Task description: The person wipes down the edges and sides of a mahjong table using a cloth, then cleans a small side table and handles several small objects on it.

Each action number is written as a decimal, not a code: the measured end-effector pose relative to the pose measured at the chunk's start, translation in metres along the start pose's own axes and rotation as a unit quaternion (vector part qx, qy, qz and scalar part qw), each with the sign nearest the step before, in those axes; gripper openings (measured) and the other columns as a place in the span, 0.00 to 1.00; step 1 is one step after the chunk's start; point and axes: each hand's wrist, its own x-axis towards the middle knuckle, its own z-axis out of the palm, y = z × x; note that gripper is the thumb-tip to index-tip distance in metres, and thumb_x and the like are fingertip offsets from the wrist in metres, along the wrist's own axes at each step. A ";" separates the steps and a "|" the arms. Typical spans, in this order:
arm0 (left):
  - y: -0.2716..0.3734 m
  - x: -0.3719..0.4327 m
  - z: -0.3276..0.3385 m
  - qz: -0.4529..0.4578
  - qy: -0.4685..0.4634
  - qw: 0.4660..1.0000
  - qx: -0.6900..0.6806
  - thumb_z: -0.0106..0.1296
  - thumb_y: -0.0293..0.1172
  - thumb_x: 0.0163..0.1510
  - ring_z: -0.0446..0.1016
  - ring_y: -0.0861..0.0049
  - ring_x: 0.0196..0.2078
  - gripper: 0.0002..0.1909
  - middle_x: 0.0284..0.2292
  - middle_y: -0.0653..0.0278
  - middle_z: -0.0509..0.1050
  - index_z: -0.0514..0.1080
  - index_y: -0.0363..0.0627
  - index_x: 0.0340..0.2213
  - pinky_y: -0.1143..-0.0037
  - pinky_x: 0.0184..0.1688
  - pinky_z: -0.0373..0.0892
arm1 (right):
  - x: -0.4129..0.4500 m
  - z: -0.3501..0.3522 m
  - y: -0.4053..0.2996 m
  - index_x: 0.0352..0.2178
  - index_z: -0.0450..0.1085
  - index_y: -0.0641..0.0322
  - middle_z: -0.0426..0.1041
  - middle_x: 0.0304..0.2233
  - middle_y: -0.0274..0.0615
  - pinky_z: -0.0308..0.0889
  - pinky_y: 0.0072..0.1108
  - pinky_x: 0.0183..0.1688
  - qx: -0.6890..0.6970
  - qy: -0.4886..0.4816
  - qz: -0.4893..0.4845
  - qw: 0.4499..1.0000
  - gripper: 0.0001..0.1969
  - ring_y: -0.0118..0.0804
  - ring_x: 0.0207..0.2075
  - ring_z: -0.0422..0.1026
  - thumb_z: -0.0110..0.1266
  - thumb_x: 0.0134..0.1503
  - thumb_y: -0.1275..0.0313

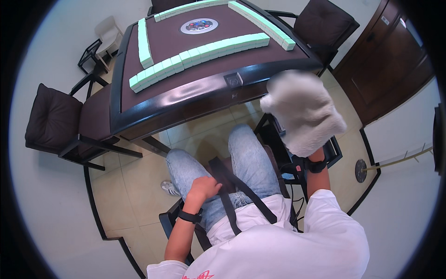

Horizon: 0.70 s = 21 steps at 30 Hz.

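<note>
My left hand (205,187) rests on my left thigh, beside a black strap (228,204) that hangs over my lap. Its fingers curl downward and their tips are hidden. A beige plush cloth or mitt (306,115) covers my right hand (316,155) almost wholly, leaving only the wrist end bare. It is raised off the near right corner of a mahjong table (188,99), and its upper end is blurred. Whether the hand is inside the plush piece or grips it from behind does not show. Pale green mahjong tiles (198,55) stand face-down in four walls on the brown tabletop.
A round control panel (199,26) sits mid-table. Cushioned armchairs stand at the left (55,118) and far right (322,26). Beside my right leg is a black-framed stand (334,151) with cables. A wooden door (379,66) and a thin pole on a round base (361,171) are at the right.
</note>
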 end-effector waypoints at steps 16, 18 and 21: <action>-0.002 0.003 0.004 0.014 0.009 1.000 -0.001 0.49 0.52 0.61 0.80 0.55 0.42 0.23 0.36 0.52 0.82 0.82 0.44 0.34 0.61 0.45 0.75 | 0.101 0.030 -0.004 0.50 0.71 0.61 0.76 0.44 0.42 0.70 0.26 0.52 -0.380 0.039 -0.169 0.909 0.16 0.40 0.48 0.75 0.55 0.61 0.70; -0.002 0.002 0.004 0.006 0.008 1.000 0.000 0.49 0.52 0.61 0.80 0.55 0.43 0.24 0.38 0.53 0.82 0.82 0.43 0.36 0.61 0.46 0.75 | 0.116 0.025 0.000 0.50 0.71 0.61 0.76 0.44 0.42 0.70 0.26 0.52 -0.407 0.043 -0.159 0.898 0.16 0.41 0.47 0.75 0.55 0.61 0.70; -0.002 0.004 0.005 0.002 -0.006 1.000 0.007 0.49 0.52 0.61 0.80 0.56 0.44 0.24 0.39 0.53 0.82 0.82 0.43 0.37 0.61 0.46 0.75 | 0.146 0.015 0.005 0.50 0.72 0.61 0.77 0.44 0.42 0.70 0.26 0.51 -0.451 0.046 -0.145 0.879 0.16 0.41 0.47 0.75 0.54 0.61 0.70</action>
